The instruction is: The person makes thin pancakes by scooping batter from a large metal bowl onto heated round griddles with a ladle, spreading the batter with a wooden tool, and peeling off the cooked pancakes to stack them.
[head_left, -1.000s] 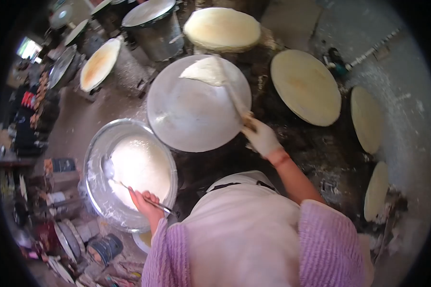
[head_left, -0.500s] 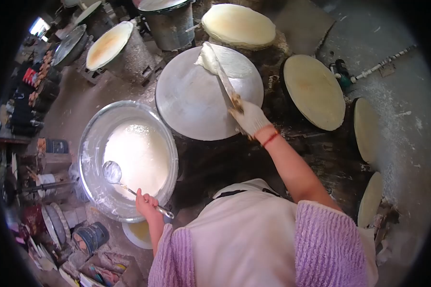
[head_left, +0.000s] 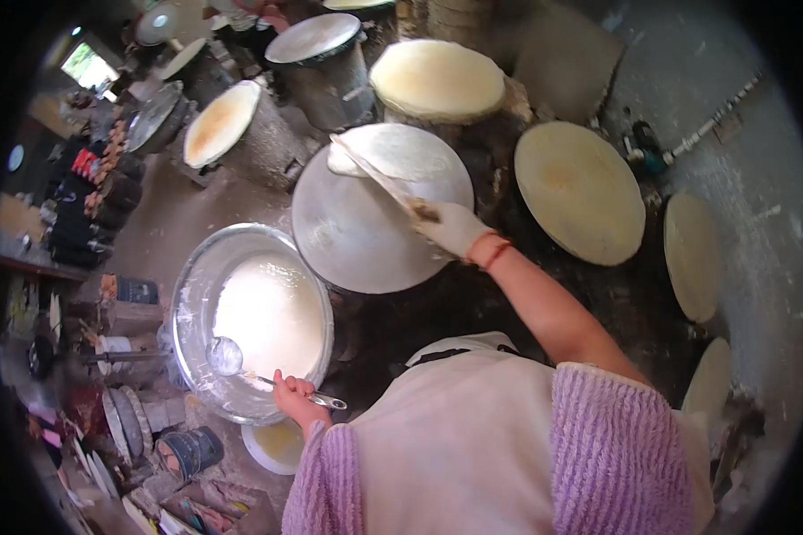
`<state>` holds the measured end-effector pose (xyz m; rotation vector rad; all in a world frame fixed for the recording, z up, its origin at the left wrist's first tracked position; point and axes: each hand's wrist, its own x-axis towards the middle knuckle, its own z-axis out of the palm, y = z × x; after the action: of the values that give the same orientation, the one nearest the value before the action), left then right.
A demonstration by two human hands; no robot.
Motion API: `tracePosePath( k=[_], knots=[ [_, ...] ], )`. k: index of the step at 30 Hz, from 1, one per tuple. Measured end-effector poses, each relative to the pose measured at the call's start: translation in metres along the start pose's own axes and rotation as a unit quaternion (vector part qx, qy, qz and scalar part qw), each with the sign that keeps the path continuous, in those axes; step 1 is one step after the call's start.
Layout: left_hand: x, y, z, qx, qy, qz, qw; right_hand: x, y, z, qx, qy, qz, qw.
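Observation:
My left hand [head_left: 299, 397] is closed round the handle of a metal ladle [head_left: 226, 356], its bowl held over a large metal basin [head_left: 186, 308] of creamy white batter [head_left: 272, 312]. In my gloved right hand [head_left: 451, 230] is a long wooden spreader [head_left: 375, 174], its blade reaching across the far part of a round grey griddle [head_left: 348, 236]. White batter [head_left: 397, 150] lies in a smooth patch on the griddle's far side, touching the blade. A red band [head_left: 491, 250] circles my right wrist.
Several round griddles with pale flatbreads stand around me: one beyond [head_left: 437, 78], one at right [head_left: 580, 192], one at far left [head_left: 223, 123]. A bowl of yellowish liquid [head_left: 275, 444] sits below the basin. A pipe [head_left: 714, 120] runs along the floor at right.
The spreader has swung leftward over the griddle, and the batter lump on its blade now lies flatter in a wider patch. The ladle stays over the basin. The whole view has shifted slightly.

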<state>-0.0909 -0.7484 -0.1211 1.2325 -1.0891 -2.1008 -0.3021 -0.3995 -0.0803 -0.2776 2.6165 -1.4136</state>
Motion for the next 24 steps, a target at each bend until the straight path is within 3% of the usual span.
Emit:
tracePosePath(
  k=[2, 4, 7, 11, 13, 16, 18, 20, 21, 22, 24],
  knots=[
    [-0.019, 0.004, 0.007, 0.008, -0.016, 0.050, 0.999, -0.005, 0.036, -0.027, 0.079, 0.043, -0.052, 0.995],
    [-0.038, 0.003, 0.012, 0.004, 0.009, 0.071, 0.997, -0.017, 0.028, -0.056, 0.140, 0.065, 0.132, 0.979],
    [-0.045, -0.007, 0.002, 0.064, 0.012, 0.105, 0.992, 0.004, 0.036, -0.033, 0.150, -0.004, 0.095, 0.984],
    [-0.063, -0.017, -0.011, -0.013, 0.042, 0.071, 0.997, 0.030, -0.006, -0.010, 0.098, -0.124, 0.121, 0.980],
    [-0.063, -0.020, -0.013, -0.039, 0.054, 0.058, 0.996, 0.037, 0.010, -0.007, 0.083, -0.131, 0.011, 0.988],
    [-0.058, -0.019, -0.023, -0.043, 0.094, 0.049, 0.993, 0.015, 0.010, -0.062, 0.206, -0.095, 0.135, 0.965],
    [-0.056, -0.018, -0.031, -0.044, 0.081, 0.080, 0.992, 0.029, 0.037, -0.066, 0.229, 0.008, 0.171, 0.958],
    [-0.057, -0.013, -0.029, -0.025, 0.080, 0.082, 0.993, 0.038, 0.024, -0.052, 0.219, -0.041, 0.159, 0.962],
    [-0.055, -0.011, -0.022, -0.033, 0.087, 0.077, 0.993, 0.043, 0.024, -0.031, 0.231, -0.075, 0.102, 0.965],
    [-0.054, -0.010, -0.018, -0.043, 0.095, 0.071, 0.992, 0.040, 0.007, -0.023, 0.218, -0.144, 0.135, 0.956],
    [-0.048, -0.006, -0.011, -0.064, 0.083, 0.069, 0.992, 0.028, 0.000, -0.005, 0.216, -0.188, 0.122, 0.950]
  ],
)
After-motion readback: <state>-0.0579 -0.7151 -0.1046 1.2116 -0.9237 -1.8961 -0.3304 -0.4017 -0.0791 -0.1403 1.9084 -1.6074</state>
